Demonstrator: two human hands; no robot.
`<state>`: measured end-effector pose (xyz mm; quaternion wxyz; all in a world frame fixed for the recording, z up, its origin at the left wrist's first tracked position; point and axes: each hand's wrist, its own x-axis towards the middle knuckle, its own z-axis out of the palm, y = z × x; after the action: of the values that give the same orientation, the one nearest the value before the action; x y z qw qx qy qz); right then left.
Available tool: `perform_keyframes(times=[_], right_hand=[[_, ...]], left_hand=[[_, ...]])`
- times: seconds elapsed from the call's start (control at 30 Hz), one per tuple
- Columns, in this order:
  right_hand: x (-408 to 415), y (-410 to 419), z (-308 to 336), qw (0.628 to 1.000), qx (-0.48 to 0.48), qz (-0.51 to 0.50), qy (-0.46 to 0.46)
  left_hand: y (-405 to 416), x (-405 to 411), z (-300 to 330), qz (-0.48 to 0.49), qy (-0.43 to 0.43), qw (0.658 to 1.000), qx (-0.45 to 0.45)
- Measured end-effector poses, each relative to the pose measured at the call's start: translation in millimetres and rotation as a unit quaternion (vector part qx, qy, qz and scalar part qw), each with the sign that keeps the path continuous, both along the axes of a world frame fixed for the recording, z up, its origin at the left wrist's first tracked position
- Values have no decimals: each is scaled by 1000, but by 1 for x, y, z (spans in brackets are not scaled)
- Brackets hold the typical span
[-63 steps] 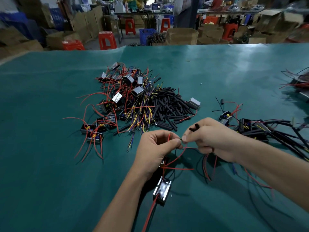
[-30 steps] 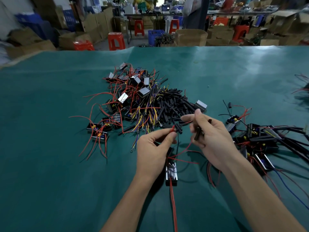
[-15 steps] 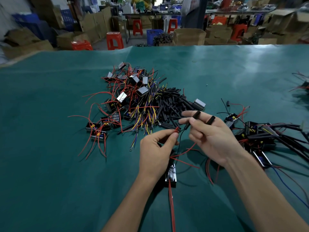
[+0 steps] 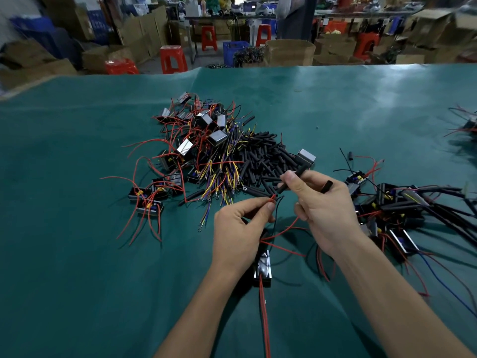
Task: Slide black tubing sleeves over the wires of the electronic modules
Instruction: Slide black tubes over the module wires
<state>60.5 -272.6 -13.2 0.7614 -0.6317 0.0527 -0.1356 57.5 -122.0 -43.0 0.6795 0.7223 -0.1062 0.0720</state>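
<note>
My left hand (image 4: 238, 229) pinches the tips of a module's red and black wires (image 4: 274, 200) between thumb and forefinger. The module (image 4: 262, 267), a small black box with a shiny top, lies on the green table below that hand. My right hand (image 4: 324, 210) holds a black tubing sleeve (image 4: 293, 180) between thumb and forefinger, its lower end just above the wire tips. A second sleeve (image 4: 325, 186) sticks out between the other fingers of that hand.
A heap of loose black sleeves (image 4: 265, 161) lies behind my hands, beside a tangle of wired modules (image 4: 201, 148). Sleeved modules (image 4: 395, 210) are piled at the right. More wires (image 4: 467, 125) sit at the far right edge. Boxes and red stools stand beyond the table.
My right hand has brought the sleeve from the pile down toward the wire tips held by my left hand. The left hand and module have stayed nearly still.
</note>
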Motion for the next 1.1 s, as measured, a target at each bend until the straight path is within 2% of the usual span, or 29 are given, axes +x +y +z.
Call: perform_keyframes(times=[0.33, 0.5, 0.6, 0.8, 0.93, 1.1], right_hand=[[-1, -2, -3, 999, 20, 29, 12], [-4, -2, -2, 997, -54, 53, 23], [-4, -2, -2, 995, -63, 72, 21], [-3, -5, -3, 994, -65, 80, 22], [-1, -5, -4, 994, -48, 89, 37], [-2, -7, -3, 993, -60, 96, 34]], left_hand=[[2, -1, 1, -5, -3, 1000, 13], [2, -1, 0, -9, 12, 1000, 23], [5, -1, 1, -8, 11, 1000, 20], [31, 5, 10, -49, 35, 997, 40], [42, 3, 12, -143, 94, 983, 67], [37, -1, 11, -130, 96, 986, 38]])
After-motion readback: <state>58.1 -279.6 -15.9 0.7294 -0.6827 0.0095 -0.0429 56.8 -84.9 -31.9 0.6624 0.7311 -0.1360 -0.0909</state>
